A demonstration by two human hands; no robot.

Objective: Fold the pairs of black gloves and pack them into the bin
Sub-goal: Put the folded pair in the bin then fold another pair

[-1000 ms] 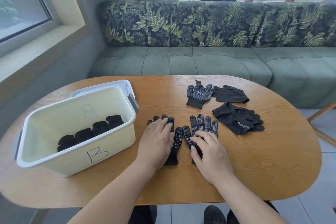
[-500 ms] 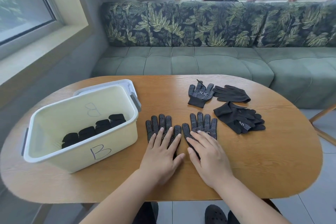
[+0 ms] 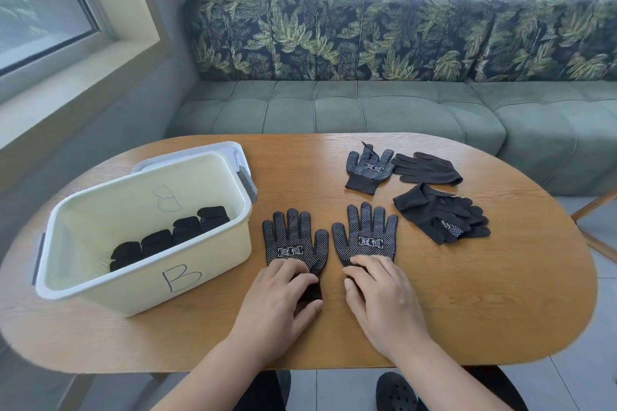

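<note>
Two black dotted gloves lie flat, palm side up, side by side on the wooden table [image 3: 467, 304]. My left hand [image 3: 280, 304] rests on the cuff of the left glove [image 3: 293, 237], thumb beside the cuff. My right hand [image 3: 384, 300] rests on the cuff of the right glove [image 3: 367, 233]; both cuffs are mostly hidden under my hands. The cream bin [image 3: 100, 284] marked "B" stands at the left and holds several folded black glove bundles [image 3: 170, 235]. More black gloves lie further back: a dotted one [image 3: 367, 170], a plain one [image 3: 427, 168] and a small heap [image 3: 440, 213].
A white lid [image 3: 200, 152] lies under or behind the bin. A green sofa [image 3: 367, 110] with leaf-print cushions runs behind the table. A wooden chair leg [image 3: 594, 210] shows at the right edge. My dark shoe [image 3: 397, 392] is below the table.
Both hands have slid back towards me along the two gloves, from over the palms and fingers down to the cuffs. The gloves now lie uncovered and flat.
</note>
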